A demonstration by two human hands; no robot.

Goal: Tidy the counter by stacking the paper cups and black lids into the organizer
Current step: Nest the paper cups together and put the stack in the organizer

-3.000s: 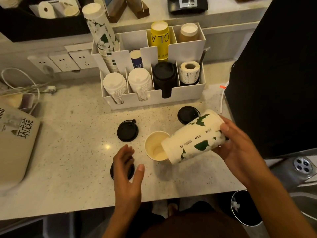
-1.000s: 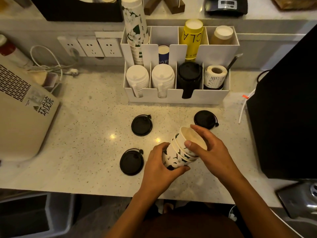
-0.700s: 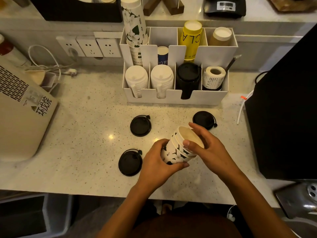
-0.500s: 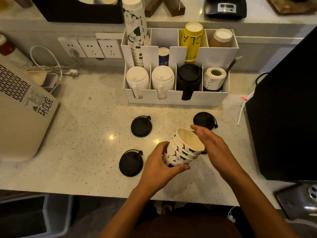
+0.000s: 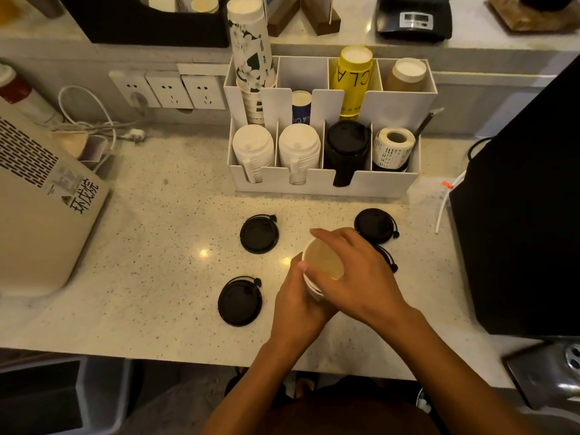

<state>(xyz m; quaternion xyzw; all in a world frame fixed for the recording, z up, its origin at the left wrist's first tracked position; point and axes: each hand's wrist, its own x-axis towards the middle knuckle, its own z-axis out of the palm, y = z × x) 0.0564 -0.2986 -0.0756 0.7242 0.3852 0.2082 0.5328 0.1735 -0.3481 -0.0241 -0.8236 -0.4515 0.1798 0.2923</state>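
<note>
A short stack of nested paper cups (image 5: 323,265) stands near the front middle of the counter, mouth up. My left hand (image 5: 298,306) wraps its near side. My right hand (image 5: 357,277) covers its right side and rim. Loose black lids lie around it: one at the left (image 5: 259,233), one nearer the front (image 5: 240,301), one at the right (image 5: 375,225), and another partly hidden behind my right hand (image 5: 386,257). The white organizer (image 5: 373,186) stands behind, holding a tall printed cup stack (image 5: 251,54) and a black lid stack (image 5: 346,146).
The organizer also holds white lid stacks (image 5: 252,150), a yellow cup stack (image 5: 351,83) and a label roll (image 5: 394,147). A beige appliance (image 5: 37,215) sits at the left, a black machine (image 5: 527,215) at the right, sockets and cables at the back left.
The cup stack has gone from tilted to upright on the counter. My right hand has closed over its rim and right side. A fourth lid now shows behind that hand.
</note>
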